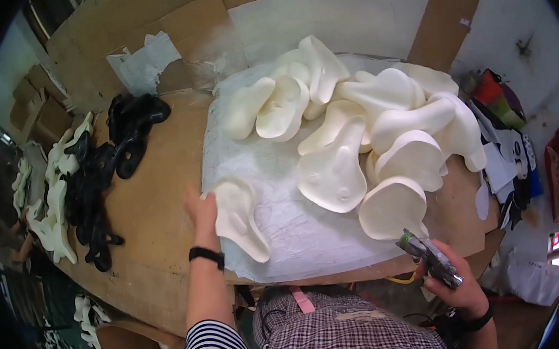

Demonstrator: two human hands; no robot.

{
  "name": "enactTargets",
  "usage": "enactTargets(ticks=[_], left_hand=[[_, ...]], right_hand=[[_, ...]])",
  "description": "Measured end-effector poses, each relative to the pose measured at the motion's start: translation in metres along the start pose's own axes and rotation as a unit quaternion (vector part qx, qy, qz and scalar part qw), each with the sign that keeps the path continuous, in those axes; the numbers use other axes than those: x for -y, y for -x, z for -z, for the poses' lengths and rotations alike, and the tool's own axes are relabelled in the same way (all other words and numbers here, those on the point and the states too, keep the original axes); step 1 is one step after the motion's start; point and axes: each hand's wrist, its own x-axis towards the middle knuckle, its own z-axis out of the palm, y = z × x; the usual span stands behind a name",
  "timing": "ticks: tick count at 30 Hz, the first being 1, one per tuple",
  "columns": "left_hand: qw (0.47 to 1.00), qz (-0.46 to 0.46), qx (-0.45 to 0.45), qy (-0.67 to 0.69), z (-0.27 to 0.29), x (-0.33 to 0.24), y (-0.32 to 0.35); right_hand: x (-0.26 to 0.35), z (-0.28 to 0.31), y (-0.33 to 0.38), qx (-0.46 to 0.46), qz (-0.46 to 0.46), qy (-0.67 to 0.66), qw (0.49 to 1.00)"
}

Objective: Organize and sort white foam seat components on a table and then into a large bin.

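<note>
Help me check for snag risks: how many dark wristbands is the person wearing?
2: one wristband behind the left hand, the other wristband behind the right hand, holding a spray gun. More may be hidden.

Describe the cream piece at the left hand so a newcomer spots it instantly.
Find the white sheet on the brown table. By its left edge, the left hand touches a cream piece, wide at the far end and narrowing toward the person. Unlike the similar pieces heaped to its right, it touches no other piece.

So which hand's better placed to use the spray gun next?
Likely the right hand: it holds the spray gun, while the left hand is at the edge of a white piece.
</note>
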Motion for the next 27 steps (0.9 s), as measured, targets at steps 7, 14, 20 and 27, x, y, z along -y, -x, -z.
enactTargets(ticks=[7,14,20,27], left_hand=[[0.89,-0.109,0.414,0.155,-0.124,-0.17,0.056],[0.941,-0.146,0.298,0.069,-0.056,-0.18,0.09],[0.972,-0.044,0.224,0.054,-0.025,-0.141,0.114],[0.989,0.018,0.138,0.057,0.027,-0.11,0.131]], right_hand=[[0.01,0.002,0.034,-0.114,0.04,-0.03,0.992],[0.013,0.015,0.04,-0.202,0.097,-0.061,0.973],[0.011,0.035,0.047,-0.022,0.041,-0.048,0.998],[0.015,0.024,0.023,-0.034,0.059,-0.1,0.993]])
